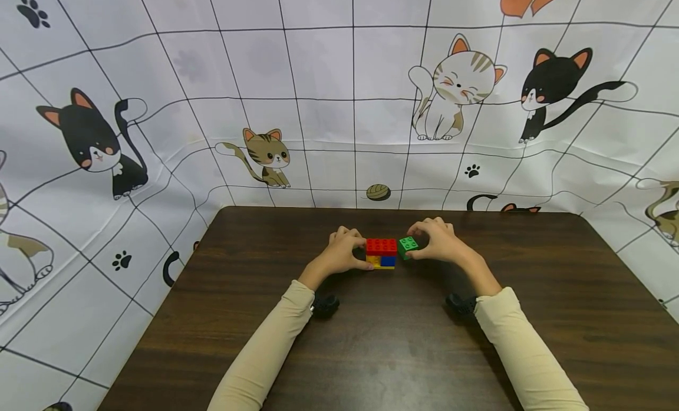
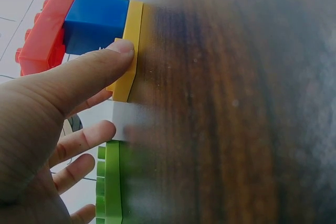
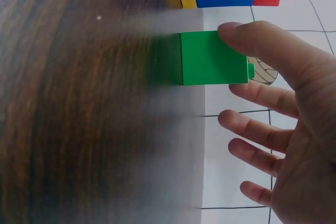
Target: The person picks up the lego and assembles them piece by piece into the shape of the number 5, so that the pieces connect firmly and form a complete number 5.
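A stack of toy bricks stands on the table, with a red brick [image 1: 381, 246] on top, blue [image 1: 388, 261] and yellow bricks under it, and a thin yellow base. My left hand [image 1: 339, 253] grips its left side; in the left wrist view the thumb lies on the yellow base [image 2: 134, 51]. Just right of the stack, apart from it, is a green block [image 1: 408, 245] with studs up. My right hand [image 1: 440, 243] pinches this block [image 3: 212, 59] between thumb and index finger, while the other fingers are spread.
A light green studded piece [image 2: 112, 182] lies near the left fingers in the left wrist view. The dark wooden table [image 1: 382, 352] ends at a white sheet [image 1: 329, 122] with cat drawings. Black wrist devices [image 1: 325, 306] are on both wrists.
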### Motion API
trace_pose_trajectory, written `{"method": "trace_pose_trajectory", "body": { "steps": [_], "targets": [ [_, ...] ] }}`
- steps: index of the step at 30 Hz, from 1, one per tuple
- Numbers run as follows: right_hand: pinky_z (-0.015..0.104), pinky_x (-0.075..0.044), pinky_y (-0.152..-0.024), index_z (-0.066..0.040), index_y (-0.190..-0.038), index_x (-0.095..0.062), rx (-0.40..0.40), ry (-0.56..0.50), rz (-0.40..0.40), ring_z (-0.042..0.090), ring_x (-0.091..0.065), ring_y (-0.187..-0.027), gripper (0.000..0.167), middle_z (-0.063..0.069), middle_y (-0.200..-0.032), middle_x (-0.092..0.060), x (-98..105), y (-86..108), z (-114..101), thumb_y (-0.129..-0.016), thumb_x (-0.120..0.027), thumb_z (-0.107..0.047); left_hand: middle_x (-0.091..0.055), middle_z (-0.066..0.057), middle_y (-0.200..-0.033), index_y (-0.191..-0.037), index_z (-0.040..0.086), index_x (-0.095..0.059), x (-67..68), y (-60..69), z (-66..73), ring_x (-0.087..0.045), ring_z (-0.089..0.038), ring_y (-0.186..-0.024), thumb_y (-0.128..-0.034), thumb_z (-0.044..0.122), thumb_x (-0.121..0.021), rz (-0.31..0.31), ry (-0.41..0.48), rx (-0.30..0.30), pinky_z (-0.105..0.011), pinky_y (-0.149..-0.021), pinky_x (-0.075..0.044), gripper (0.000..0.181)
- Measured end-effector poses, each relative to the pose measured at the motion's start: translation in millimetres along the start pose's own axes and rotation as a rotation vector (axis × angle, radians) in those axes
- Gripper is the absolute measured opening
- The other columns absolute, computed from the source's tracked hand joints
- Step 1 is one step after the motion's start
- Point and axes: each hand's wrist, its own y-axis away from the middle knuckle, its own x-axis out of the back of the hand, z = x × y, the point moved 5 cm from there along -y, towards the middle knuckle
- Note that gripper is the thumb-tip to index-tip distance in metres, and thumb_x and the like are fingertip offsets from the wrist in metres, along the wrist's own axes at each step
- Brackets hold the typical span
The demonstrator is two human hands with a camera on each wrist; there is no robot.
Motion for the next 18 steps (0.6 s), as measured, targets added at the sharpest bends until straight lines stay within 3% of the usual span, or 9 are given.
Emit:
{"method": "trace_pose_trajectory", "body": {
  "steps": [18],
  "targets": [
    [0.060,-0.030,-0.092,-0.007,-0.106,-0.070,-0.027,0.030,0.002,0.034,-0.049,-0.103,0.038,0.014,-0.105,-0.065,-3.8,-0.7,2.9,-0.080,-0.084,-0.031,-0.061,-0.005,-0.119,-0.125,0.015,-0.073,0.9,-0.1,1.5,-0.040,-0.026,-0.115,-0.0828,0.041,-0.085,0.009,0.000,-0.004,-0.053,-0.105,-0.027,0.051]
  ]
}}
